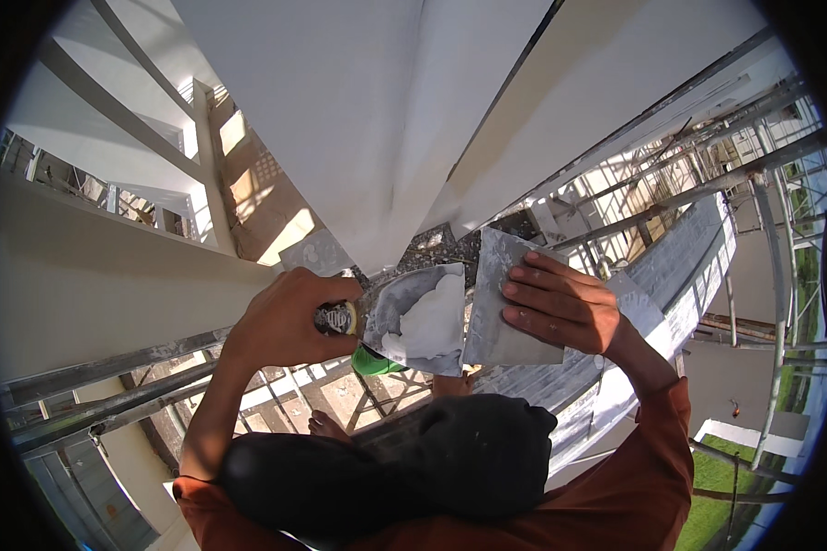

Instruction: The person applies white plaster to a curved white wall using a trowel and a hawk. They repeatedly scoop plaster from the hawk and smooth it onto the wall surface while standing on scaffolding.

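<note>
My left hand (289, 317) is closed round the dark rounded handle (337, 319) of a broad putty knife. Its grey blade (386, 308) points right and carries a thick patch of white putty (432, 321). Beside it, my right hand (565, 308) grips a flat grey rectangular plate (505, 326), fingers laid straight across its top face and the thumb hidden beneath. The two tools lie close together, edge by edge, in front of my chest. Just beyond them stands a smooth white wall corner (386, 147).
Metal scaffold pipes (698, 197) run along the right, and more pipes (110, 367) cross at the lower left. A long grey scaffold plank (680, 262) stretches toward the far right. Bare feet (326, 425) and a green object (374, 361) show below the blade.
</note>
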The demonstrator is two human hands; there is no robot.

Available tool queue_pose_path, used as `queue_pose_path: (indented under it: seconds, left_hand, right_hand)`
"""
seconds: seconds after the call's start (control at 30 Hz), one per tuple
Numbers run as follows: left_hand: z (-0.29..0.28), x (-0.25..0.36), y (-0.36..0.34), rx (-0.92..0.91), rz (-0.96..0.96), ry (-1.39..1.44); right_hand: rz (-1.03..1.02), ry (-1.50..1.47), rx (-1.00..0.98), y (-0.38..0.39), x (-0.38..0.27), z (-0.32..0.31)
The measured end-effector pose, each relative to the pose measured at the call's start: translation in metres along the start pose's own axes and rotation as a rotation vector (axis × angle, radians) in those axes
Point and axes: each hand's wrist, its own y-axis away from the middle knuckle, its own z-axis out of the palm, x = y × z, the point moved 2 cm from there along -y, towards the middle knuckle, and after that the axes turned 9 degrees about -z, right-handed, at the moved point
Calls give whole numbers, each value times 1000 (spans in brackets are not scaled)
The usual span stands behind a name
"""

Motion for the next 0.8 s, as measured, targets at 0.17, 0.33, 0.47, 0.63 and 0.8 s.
queue_pose_path:
  seconds: [0.17, 0.33, 0.47, 0.63, 0.8]
  left_hand:
    - [-3, 0, 6, -7, -52, -226]
    - [-7, 8, 5, -128, -179, -239]
    - [-8, 8, 4, -118, -185, -291]
    - [-9, 11, 5, -87, -169, -335]
    - [-12, 9, 5, -92, -181, -364]
  right_hand:
    - [-297, 70, 45, 3, 0, 24]
    - [-384, 67, 70, -2, 3, 43]
    - [-396, 47, 86, -7, 4, 47]
    - [-389, 70, 3, -10, 3, 53]
    - [-384, 120, -71, -14, 1, 51]
